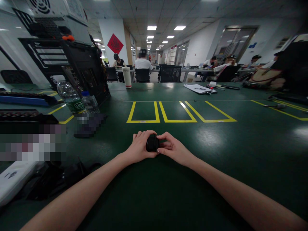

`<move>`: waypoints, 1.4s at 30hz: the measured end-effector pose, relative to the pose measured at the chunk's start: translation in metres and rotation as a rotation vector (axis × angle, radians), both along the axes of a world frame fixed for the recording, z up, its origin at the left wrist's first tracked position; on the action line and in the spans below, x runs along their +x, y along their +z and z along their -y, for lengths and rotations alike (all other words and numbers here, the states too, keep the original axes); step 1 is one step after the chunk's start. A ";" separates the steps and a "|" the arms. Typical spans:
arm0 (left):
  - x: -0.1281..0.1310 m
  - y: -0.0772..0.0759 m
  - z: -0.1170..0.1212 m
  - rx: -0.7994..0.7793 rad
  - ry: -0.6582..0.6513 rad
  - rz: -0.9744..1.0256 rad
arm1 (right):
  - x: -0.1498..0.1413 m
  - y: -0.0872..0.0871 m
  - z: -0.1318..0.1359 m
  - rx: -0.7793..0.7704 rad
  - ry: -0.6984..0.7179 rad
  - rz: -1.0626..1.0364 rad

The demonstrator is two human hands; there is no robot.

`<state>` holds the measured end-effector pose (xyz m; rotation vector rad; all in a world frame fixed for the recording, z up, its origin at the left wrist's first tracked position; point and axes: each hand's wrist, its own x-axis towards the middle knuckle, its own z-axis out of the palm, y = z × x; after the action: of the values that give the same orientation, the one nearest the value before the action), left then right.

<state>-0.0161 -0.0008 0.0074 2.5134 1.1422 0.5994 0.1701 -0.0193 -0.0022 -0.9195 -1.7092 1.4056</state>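
Green tabletop, black rounded object between left fingers curled round it and right fingers pinching its side

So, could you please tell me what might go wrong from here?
The black rounded object sits between the left hand and right hand; if both grips loosened, it might slip and roll across the green table.

The left forearm passes close to dark clutter, so a sweep sideways could snag it.

The green-labelled bottle stands by the computer case; if knocked, it could tip against it.
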 end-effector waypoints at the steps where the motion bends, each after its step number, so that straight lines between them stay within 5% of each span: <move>1: 0.000 0.000 0.000 -0.001 -0.002 -0.003 | 0.000 0.000 0.000 0.002 -0.002 -0.007; 9: 0.002 -0.003 -0.001 0.023 0.015 0.003 | -0.004 -0.001 -0.005 0.027 -0.100 0.042; 16: 0.002 0.003 0.002 0.015 0.013 -0.018 | -0.001 0.001 -0.001 0.011 0.002 0.005; 42: 0.002 0.001 0.001 0.019 0.021 -0.008 | -0.005 -0.001 -0.003 0.034 -0.092 -0.006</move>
<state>-0.0138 -0.0020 0.0083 2.5253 1.1723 0.6090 0.1653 -0.0164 -0.0036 -0.9628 -1.6599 1.3142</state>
